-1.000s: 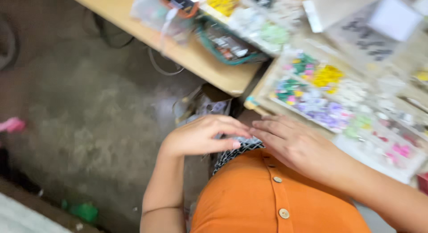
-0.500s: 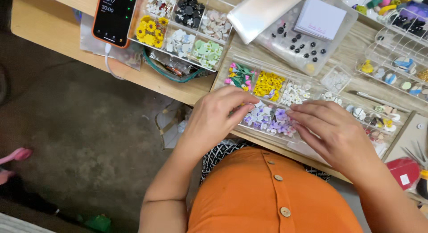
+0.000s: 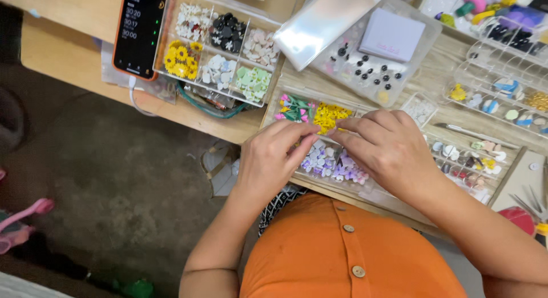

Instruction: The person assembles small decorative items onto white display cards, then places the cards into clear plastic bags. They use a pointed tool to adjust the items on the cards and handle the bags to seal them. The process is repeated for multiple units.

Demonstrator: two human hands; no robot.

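My left hand and my right hand meet fingertip to fingertip over a clear compartment tray of small charms at the table's near edge. Yellow flower charms, pink tulip charms and purple ones lie in its cells. The fingers of both hands pinch together around something tiny that I cannot make out. My orange buttoned top fills the bottom of the view.
A phone with a lit timer screen lies at the upper left beside a second tray of sunflower, white, black and green charms. A clear box of black beads sits behind. More trays stretch right. A red object lies far right.
The view swung up from the floor onto the table. Both hands rose from my lap to the charm tray and drew together, fingertips touching.
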